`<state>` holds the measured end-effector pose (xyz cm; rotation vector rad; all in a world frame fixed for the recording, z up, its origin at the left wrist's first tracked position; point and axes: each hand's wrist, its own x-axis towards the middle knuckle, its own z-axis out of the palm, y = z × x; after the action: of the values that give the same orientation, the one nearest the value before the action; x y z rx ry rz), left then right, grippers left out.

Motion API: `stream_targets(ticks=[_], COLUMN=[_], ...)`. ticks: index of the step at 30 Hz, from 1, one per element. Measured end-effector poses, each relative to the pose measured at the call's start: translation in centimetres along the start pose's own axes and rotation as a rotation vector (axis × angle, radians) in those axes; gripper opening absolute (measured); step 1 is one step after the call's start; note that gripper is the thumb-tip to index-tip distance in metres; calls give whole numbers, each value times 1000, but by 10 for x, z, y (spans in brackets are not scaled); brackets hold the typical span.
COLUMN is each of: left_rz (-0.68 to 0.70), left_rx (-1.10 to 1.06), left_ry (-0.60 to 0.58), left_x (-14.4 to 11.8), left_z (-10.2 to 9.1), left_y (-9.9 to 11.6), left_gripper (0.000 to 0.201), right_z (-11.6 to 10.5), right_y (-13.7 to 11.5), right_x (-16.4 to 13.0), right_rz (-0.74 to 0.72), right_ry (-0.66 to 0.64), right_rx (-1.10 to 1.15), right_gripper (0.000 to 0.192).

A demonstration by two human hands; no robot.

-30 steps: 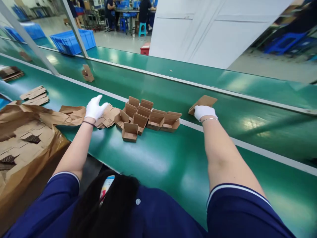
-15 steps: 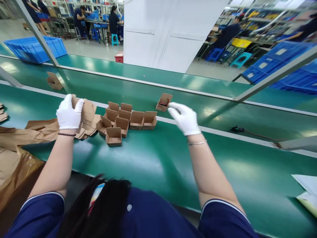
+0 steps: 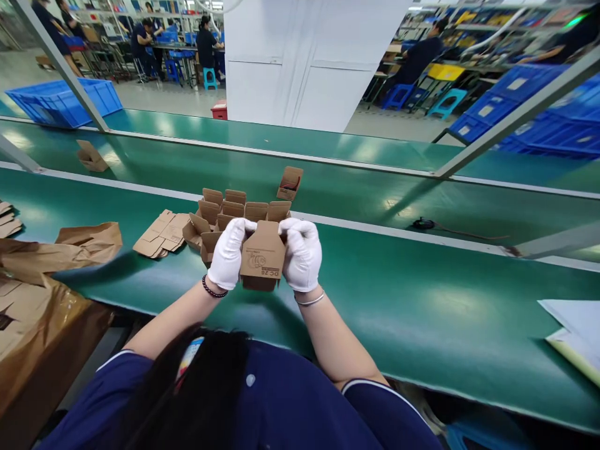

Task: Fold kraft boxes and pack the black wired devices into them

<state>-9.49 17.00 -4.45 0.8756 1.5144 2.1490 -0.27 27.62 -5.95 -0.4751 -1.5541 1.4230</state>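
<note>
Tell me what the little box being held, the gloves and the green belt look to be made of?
The box looks like plain brown cardboard, matt, with crisp fold lines and dark printing. The gloves on the left hand and right hand seem to be thin white knit fabric, soft and wrinkled. The belt looks like smooth rubber or PVC, since it gives glossy reflections of the lights.

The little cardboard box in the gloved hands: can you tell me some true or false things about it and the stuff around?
1. Both hands, left hand and right hand, hold one cardboard box. True.
2. The hands are bare. False: they wear white gloves.
3. The folded boxes sit on a red belt. False: the belt is green.
4. A stack of flat blanks lies left of the folded boxes. True.
5. A blue crate stands far left. True.
</note>
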Motion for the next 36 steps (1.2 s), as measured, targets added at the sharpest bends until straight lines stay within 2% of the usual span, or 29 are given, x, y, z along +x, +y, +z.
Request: stream_targets(ticks=[2, 5, 8, 11, 13, 16, 18, 20, 24, 27, 31, 33, 35, 36], left_rz=[4, 4, 32, 71, 69, 36, 45, 105, 297, 424, 473, 492, 528, 550], left_rx=[-50, -63, -78, -85, -48, 64, 166, 277, 399, 404, 336, 322, 336, 351], left_ry=[20, 49, 81, 66, 48, -48, -66, -13, 75, 47, -25, -61, -77, -56], left_x=[-3, 0, 9, 15, 13, 3, -6, -12, -15, -14, -15, -15, -14, -13], left_z=[7, 6, 0, -2, 1, 11, 17, 21, 23, 20, 15, 12, 8, 7], left_y=[-6, -13, -14, -11, -11, -15, -20, -24, -29, -31, -35, -39, -43, -46], left_gripper=[41, 44, 47, 43, 40, 42, 43, 37, 26, 27, 42, 43, 41, 50], right_z=[0, 4, 6, 4, 0, -4, -5, -4, -2, -3, -4, -4, -3, -3], right_y=[4, 6, 5, 3, 5, 10, 14, 17, 18, 17, 16, 18, 21, 22], right_x=[-4, -14, -30, -41, -41, -35, -32, -33, -36, -36, -36, -37, -39, -40], right_rz=[78, 185, 191, 185, 174, 83, 3, -72, -235, -330, -323, -305, -278, -247], right_ry=[-32, -51, -136, -248, -184, -15, 6, -1, 92, 77, 70, 66, 119, 172], right_rx=[-3, 52, 90, 72, 28, -70, -118, -127, -144, -220, -295, -305, -248, -189], right_gripper=[36, 41, 52, 56, 54, 47, 39, 32, 22, 20, 29, 33, 32, 34])
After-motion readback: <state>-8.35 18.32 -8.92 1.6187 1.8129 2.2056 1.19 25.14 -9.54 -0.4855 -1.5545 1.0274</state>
